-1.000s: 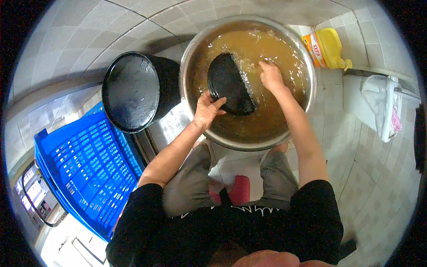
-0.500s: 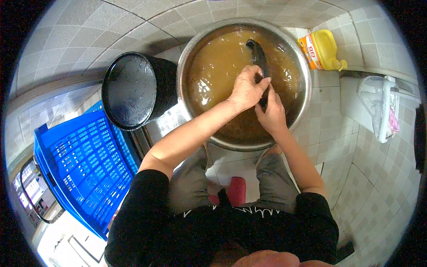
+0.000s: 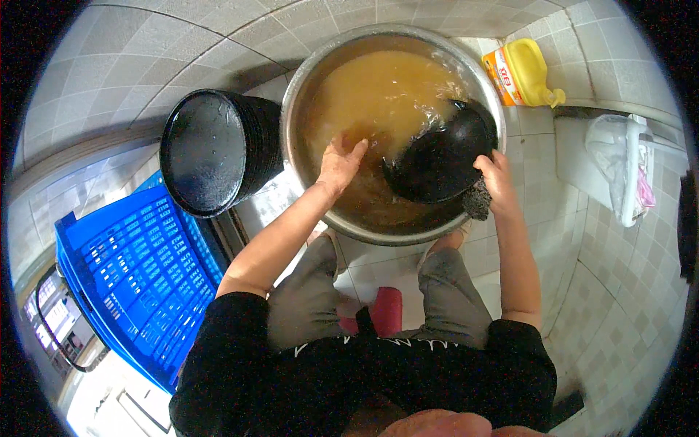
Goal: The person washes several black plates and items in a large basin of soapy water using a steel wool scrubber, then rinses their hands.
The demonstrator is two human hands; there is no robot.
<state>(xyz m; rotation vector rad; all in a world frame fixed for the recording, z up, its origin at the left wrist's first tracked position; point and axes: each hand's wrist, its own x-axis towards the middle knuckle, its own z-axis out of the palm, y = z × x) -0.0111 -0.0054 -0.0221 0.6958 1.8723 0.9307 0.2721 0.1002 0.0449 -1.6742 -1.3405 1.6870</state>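
A wide metal basin (image 3: 293, 182) of murky brown water stands in front of me. My right hand (image 3: 496, 182) is closed at its right rim, gripping the edge of a round black tray (image 3: 440, 164). The tray lies tilted, partly in the water. A dark grey wire scouring pad (image 3: 477, 202) hangs from the same hand, below the tray's edge. My left hand (image 3: 339, 164) is over the left half of the basin, thumb and fingers apart, holding nothing visible. Its fingertips reach the water and are partly hidden.
A stack of round black trays (image 3: 206, 153) sits to the basin's left, beside a blue plastic basket (image 3: 138, 269). Behind the basin's right rim is a yellow detergent jug (image 3: 528, 73). A white bin with a plastic liner (image 3: 615, 160) stands at the right wall. A red seat (image 3: 386, 309) shows beneath me.
The black tray has turned from nearly edge-on to showing its broad face, lower right in the basin. My left hand has let go and moved left; my right hand has moved right.
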